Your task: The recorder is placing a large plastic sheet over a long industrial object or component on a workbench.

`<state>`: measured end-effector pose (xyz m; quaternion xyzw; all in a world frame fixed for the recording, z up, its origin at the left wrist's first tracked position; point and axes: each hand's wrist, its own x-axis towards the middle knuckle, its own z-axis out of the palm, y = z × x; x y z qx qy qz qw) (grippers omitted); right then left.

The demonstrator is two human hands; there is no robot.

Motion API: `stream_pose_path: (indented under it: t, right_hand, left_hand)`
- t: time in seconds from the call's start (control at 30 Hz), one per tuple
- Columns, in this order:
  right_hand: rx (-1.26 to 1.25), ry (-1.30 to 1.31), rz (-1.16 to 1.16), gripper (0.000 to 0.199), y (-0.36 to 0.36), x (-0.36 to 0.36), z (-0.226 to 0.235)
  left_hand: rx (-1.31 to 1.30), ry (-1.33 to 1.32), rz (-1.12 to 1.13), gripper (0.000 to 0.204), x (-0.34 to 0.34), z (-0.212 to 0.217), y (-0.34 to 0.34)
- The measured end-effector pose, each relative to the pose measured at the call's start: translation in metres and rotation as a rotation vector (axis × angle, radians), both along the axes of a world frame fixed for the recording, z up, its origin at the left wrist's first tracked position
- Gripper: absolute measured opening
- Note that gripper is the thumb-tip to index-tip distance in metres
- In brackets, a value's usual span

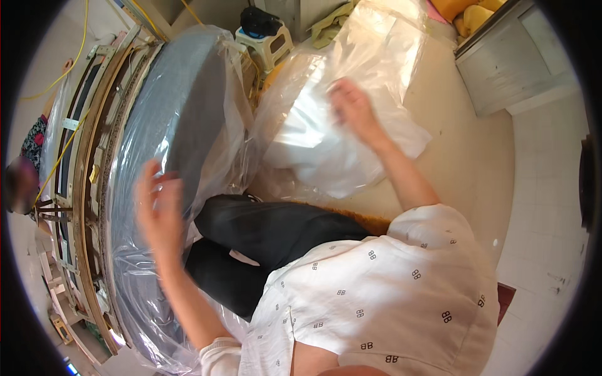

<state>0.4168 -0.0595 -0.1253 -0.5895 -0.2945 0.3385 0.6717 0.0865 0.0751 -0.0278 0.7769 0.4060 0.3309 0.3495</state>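
Observation:
My left hand, blurred by motion, is over a long grey-blue cloth panel covered with clear plastic film. Its fingers look apart and nothing shows in them; I cannot tell whether they touch the film. Farther off to the right, my right hand is in front of a large crumpled clear plastic sheet spread over the floor. Motion smears its fingers, which look partly curled, and whether they hold any of the sheet cannot be made out.
A wooden and metal frame runs along the left of the panel, with yellow cords across it. Another person is at the far left. At the back stands a small stool with a dark bag. A grey cabinet is at right.

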Motion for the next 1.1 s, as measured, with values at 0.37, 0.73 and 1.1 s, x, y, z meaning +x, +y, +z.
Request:
stream_pose_path:
  t: [0.37,0.73,1.1]
  right_hand:
    - [0.425,-1.090,0.467,0.047,0.074,-0.045,0.065]
    - [0.566,0.181,0.907,0.024,0.038,-0.093,0.147]
    - [0.273,0.304,2.237,0.051,-0.008,-0.415,0.126]
  left_hand:
    - [-0.270,-0.189,-0.115,0.005,0.029,-0.003,-0.047]
    - [0.275,-0.804,0.084,0.009,-0.131,0.014,-0.015]
    - [0.523,-0.517,0.917,0.018,-0.427,-0.031,-0.142]
